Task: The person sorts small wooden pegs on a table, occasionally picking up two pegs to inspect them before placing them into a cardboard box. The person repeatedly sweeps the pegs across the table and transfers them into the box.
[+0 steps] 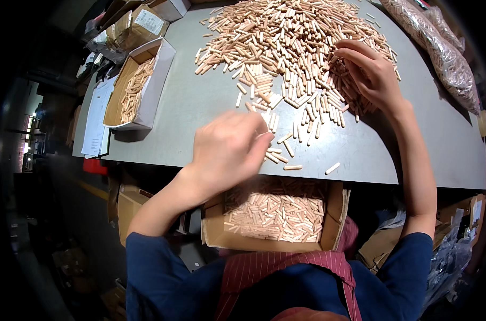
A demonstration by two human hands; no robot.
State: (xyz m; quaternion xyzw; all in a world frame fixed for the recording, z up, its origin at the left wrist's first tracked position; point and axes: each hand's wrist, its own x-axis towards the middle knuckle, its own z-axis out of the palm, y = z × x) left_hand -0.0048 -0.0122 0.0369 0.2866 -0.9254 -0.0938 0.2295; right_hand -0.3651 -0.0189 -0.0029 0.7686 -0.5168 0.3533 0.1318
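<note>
A large heap of short wooden dowels (286, 37) lies spread over the grey table. My right hand (374, 75) rests at the right side of this heap, fingers bent but apart, touching the dowels. Closer to me, my left hand (224, 144) is curled and blurred above the table's front edge. Its fingers are closed, and whatever may be inside them is hidden. A few loose dowels (288, 148) lie beside it. Below the edge, in front of my body, an open cardboard box (336, 214) contains many more dowels.
At the left of the table (187, 101) stands a white-sided box (156, 85) partly filled with dowels, with paper sheets (97, 117) beside it. A taped carton (128, 32) is behind. Long clear plastic bags of dowels (441, 53) lie along the right edge.
</note>
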